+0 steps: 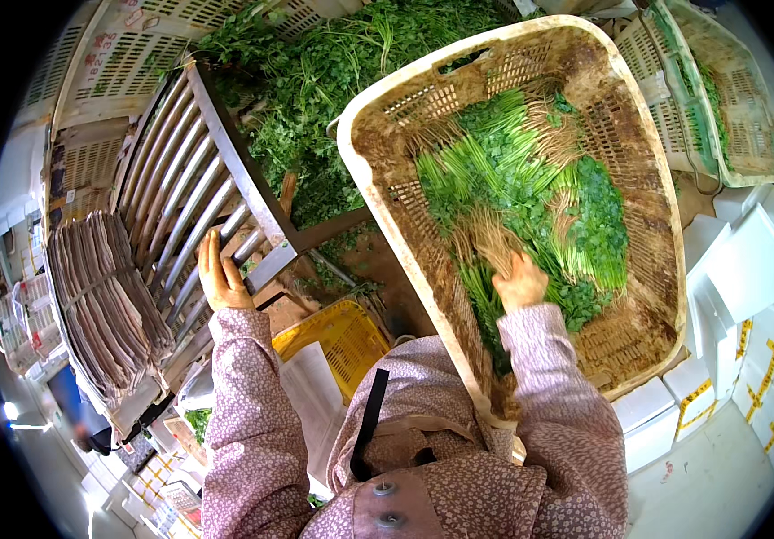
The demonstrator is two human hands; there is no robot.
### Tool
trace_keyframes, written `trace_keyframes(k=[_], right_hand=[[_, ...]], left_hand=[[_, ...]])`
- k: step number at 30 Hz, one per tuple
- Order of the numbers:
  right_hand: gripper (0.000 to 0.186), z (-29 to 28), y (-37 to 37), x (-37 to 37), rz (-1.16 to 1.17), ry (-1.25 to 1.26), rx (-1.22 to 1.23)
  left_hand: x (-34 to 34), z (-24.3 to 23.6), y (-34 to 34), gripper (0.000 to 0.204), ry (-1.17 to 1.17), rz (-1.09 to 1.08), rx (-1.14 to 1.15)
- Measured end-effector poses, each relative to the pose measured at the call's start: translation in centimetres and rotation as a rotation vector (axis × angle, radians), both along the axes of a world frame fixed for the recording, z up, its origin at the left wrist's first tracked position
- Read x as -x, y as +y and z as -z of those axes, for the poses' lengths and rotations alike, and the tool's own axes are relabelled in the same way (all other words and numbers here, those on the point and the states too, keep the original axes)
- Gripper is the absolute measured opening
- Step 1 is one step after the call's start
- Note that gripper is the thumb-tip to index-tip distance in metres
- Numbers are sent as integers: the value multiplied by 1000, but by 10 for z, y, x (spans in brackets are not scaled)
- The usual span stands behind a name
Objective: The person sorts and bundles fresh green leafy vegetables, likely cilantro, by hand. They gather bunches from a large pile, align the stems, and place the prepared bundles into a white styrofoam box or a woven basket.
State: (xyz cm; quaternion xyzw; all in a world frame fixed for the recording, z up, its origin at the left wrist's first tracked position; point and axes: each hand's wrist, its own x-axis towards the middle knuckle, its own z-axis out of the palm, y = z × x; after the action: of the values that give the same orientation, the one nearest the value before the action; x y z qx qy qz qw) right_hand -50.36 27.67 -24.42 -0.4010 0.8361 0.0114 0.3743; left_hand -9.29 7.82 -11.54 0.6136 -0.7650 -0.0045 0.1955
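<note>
My right hand (520, 282) reaches into a large, dirt-stained plastic basket (371, 154). Its fingers are closed at the root end of a bunch of coriander (493, 241), though the palm side is hidden. Around it lie several more rooted bunches, green leaves and pale stems (531, 171) piled in layers. On the left, my left hand (223, 274) rests against the end of a slatted metal rack (257, 202), its fingers stretched out and holding nothing.
A loose heap of leafy greens (315, 117) lies behind the rack. Stacked flat brown sheets (104, 296) stand at far left. A yellow crate (338, 337) sits by my lap. White foam boxes (719, 269) and another plastic crate (746, 108) are on the right.
</note>
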Motion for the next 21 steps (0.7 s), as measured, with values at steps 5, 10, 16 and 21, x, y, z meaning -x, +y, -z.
trace_keyframes(k=[5, 10, 16, 21], right_hand=[[61, 38, -34, -19, -92, -59, -318], [60, 62, -71, -51, -61, 58, -622], [60, 87, -64, -63, -184, 131, -526], [57, -1, 24, -24, -138, 127, 260]], left_hand=[[-2, 0, 3, 40, 1, -1, 18], [0, 2, 6, 40, 6, -14, 20], [7, -4, 3, 39, -6, 9, 45], [-9, 7, 2, 40, 7, 61, 99]])
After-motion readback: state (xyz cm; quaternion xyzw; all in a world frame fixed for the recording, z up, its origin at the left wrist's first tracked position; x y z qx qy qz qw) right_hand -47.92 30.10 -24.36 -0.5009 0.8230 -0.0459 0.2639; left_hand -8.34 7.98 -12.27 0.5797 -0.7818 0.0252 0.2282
